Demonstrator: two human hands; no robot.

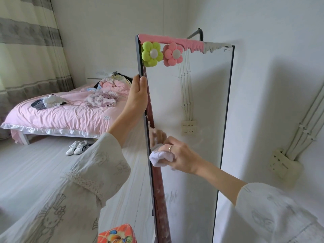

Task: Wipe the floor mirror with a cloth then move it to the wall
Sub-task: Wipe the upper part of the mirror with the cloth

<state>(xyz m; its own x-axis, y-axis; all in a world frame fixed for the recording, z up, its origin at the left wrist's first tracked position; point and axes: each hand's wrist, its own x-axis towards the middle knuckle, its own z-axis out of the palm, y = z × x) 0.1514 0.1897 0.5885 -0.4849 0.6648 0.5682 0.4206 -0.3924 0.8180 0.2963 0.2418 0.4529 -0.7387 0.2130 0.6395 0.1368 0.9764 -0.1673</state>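
**Mid-wipe on the mirror's near edge: tip and slip risks**

Head view: the floor mirror [189, 106] stands upright, seen at a sharp angle, near the white wall [263, 85] but turned away from it, so the move is not yet done. The left hand [138, 95] wraps the mirror's left frame edge, thumb on the glass side, fingers hidden behind. Well below that grip, the right hand [177, 156] bunches a white cloth [161, 157], fingers curled round it, and presses it on the glass just beside the same edge. A ring shows on one finger. Judged step: wiping, still in progress; smears show on the glass below the cloth.

Risks, as a judgement:
- The base is out of sight, so footing is unknown. The left-hand grip is the only steadying visible; pushing hard with the cloth could swing or tip the mirror.
- The steadying grip is high and on one edge only; if it slips, the mirror may twist toward the wall.
- Above the left hand, a green flower [151, 53] and a pink flower [173, 54] sit on the glass under pink trim [168, 41]; wiping upward could knock them off.
- An orange tin [117, 234] sits low, below both grips, near the foot; it could snag the later move.
- A wall socket [282, 163] lies right of the wiping hand; the frame could hit it.
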